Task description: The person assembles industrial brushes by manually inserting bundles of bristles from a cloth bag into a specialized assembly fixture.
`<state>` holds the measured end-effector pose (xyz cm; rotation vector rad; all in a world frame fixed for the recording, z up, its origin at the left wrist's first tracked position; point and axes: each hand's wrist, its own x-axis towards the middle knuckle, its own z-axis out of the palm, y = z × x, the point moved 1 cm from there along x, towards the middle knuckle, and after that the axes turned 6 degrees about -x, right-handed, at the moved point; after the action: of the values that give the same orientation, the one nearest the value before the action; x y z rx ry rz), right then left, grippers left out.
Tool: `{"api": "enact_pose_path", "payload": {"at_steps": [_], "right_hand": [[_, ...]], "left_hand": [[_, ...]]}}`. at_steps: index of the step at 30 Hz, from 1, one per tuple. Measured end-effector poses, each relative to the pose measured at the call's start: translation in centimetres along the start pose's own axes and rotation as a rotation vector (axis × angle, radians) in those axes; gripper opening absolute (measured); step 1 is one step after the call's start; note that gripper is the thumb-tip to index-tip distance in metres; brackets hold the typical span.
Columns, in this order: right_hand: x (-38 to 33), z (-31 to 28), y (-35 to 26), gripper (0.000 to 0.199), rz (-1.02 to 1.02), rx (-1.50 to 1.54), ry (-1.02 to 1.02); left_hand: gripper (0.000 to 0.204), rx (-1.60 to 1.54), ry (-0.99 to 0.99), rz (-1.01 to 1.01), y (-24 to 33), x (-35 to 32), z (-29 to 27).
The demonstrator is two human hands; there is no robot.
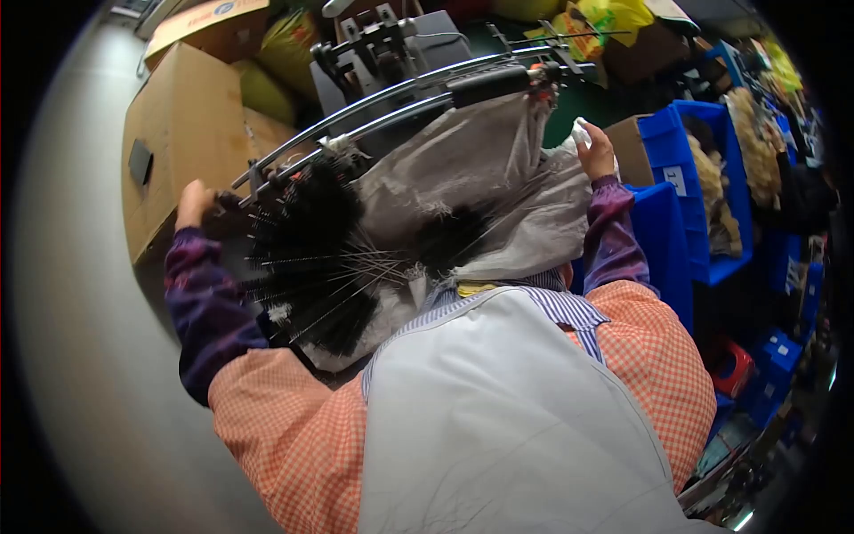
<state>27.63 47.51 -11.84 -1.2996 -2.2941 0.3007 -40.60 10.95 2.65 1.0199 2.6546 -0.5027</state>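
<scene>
Black-bristled brushes (311, 258) with thin wire stems lie bunched in front of me, on a crumpled greyish-white sheet (525, 236). A second clump of black bristles (452, 238) sits to their right. Out at the left, my left hand (194, 203) is closed by the end of a machine's metal rail, beside the cardboard box; what its fingers hold is dark and hard to make out. My right hand (596, 153) is raised at the right, its fingers pinching a white edge of the sheet. The sheet hangs between the machine and my lap.
A machine with curved metal rails (382, 93) stands right ahead. To the left is a big cardboard box (182, 133). Blue plastic bins (663, 147) holding tan fluffy pieces are stacked at the right. Yellow bags (614, 16) lie at the back, and another person's dark sleeve (805, 200) shows far right.
</scene>
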Motion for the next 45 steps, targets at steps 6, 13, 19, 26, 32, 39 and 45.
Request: {"api": "enact_pose_path", "payload": {"at_steps": [6, 13, 19, 26, 32, 39, 45], "right_hand": [[-3.1, -5.7, -5.0, 0.028, 0.162, 0.102, 0.043], [-2.0, -6.7, -18.6, 0.027, -0.067, 0.793, -0.041], [-3.6, -5.8, -26.2, 0.057, -0.346, 0.762, -0.206], [-6.5, -2.6, -23.3, 0.080, -0.168, 0.613, -0.311], [-7.9, -1.3, -20.1, 0.083, -0.006, 0.657, -0.410], [-7.2, -0.5, -19.9, 0.071, 0.129, 1.083, -0.396], [-6.3, -2.4, -15.8, 0.057, 0.166, 0.847, -0.211]], "left_hand": [[0.023, 0.095, 0.360, 0.153, 4.0, -11.8, -13.3], [0.019, -0.127, 0.353, 0.333, 15.2, -22.3, -20.2], [0.015, -0.361, 0.195, 0.662, 27.5, -24.0, -13.8], [0.016, -0.533, 0.143, 0.781, 35.0, -23.1, -6.0], [0.017, -0.640, 0.241, 0.889, 37.7, -23.1, -4.5], [0.015, -0.692, 0.265, 0.959, 39.3, -23.6, -5.3], [0.030, -1.218, 0.396, 0.870, 40.7, -19.5, -1.9]]}}
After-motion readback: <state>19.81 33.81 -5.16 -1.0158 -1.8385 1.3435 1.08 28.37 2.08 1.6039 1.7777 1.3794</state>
